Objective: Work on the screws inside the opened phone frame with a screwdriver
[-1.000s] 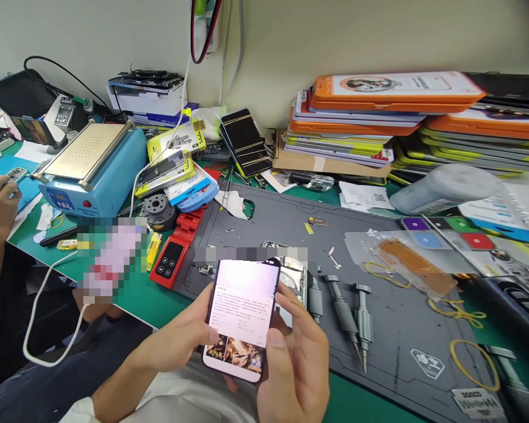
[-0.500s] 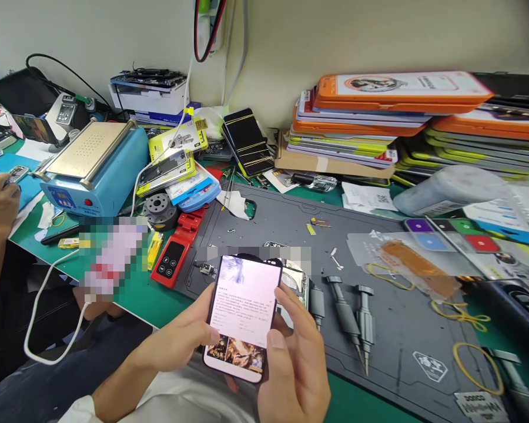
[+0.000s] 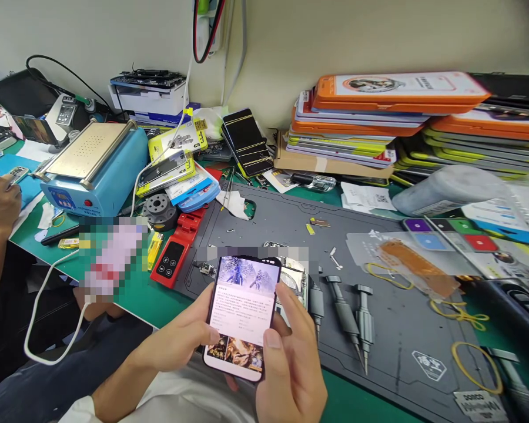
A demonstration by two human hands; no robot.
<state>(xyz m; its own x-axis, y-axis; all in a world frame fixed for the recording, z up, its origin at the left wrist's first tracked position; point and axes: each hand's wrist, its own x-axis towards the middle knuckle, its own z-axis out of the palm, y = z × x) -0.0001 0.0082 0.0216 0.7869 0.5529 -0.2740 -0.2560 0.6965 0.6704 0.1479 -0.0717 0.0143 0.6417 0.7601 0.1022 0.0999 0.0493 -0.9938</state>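
Observation:
A smartphone [image 3: 241, 314] with a lit screen of text and pictures is held tilted toward me, over the near edge of the dark grey work mat [image 3: 286, 217]. My left hand [image 3: 180, 341] grips its left side, the thumb lying on the lower left of the screen. Around the right side wraps my right hand [image 3: 293, 358], its thumb along the lower right edge and its index finger near the upper right corner. Behind the phone lies an opened device [image 3: 294, 276], partly hidden. Two screwdrivers [image 3: 346, 311] rest on the mat to the right.
At the left are a blue heating plate machine [image 3: 101, 170], a red device [image 3: 174, 252] and a white cable [image 3: 37, 317]. A co-worker's hand [image 3: 0, 200] holds a part there. Stacked flat boxes [image 3: 397, 100] stand by the wall. Rubber bands [image 3: 476, 364] and a spray can [image 3: 449, 188] lie right.
The picture at the top of the phone screen has changed to a wider scene with figures. My hands and the phone have hardly moved.

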